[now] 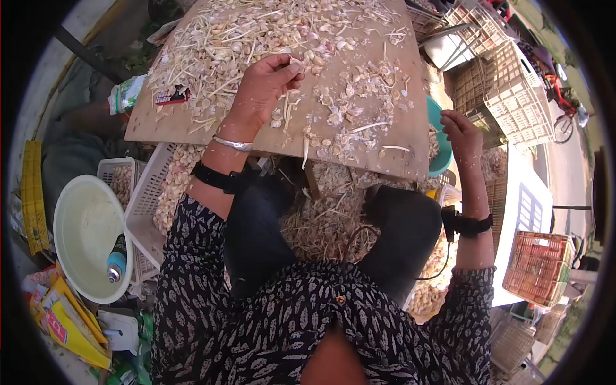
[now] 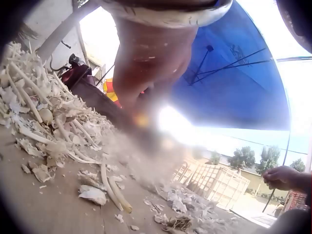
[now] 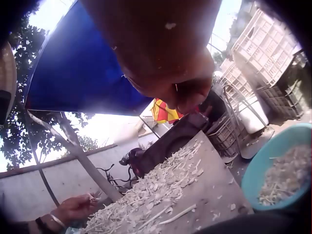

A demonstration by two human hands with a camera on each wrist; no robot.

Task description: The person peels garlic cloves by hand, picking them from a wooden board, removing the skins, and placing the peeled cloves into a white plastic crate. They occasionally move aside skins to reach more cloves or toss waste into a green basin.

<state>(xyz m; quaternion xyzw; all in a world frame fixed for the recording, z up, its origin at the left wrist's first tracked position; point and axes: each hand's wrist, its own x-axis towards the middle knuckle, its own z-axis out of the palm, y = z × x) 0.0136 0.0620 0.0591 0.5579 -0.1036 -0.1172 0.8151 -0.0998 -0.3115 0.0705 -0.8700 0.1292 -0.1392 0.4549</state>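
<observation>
Pinching a garlic piece (image 1: pixel 296 62) above the wooden board (image 1: pixel 414 131) at 12 o'clock, the left hand (image 1: pixel 266 83) should press lightly to limit bruising. The right hand (image 1: pixel 463 136) curls at 2 o'clock near the teal basin (image 1: pixel 434 112); whether it grips anything is unclear.

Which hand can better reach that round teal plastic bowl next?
Probably the right hand, beside the round teal plastic bowl; the left hand is farther off, over the brown wooden board, pinching a whitish piece.
</observation>
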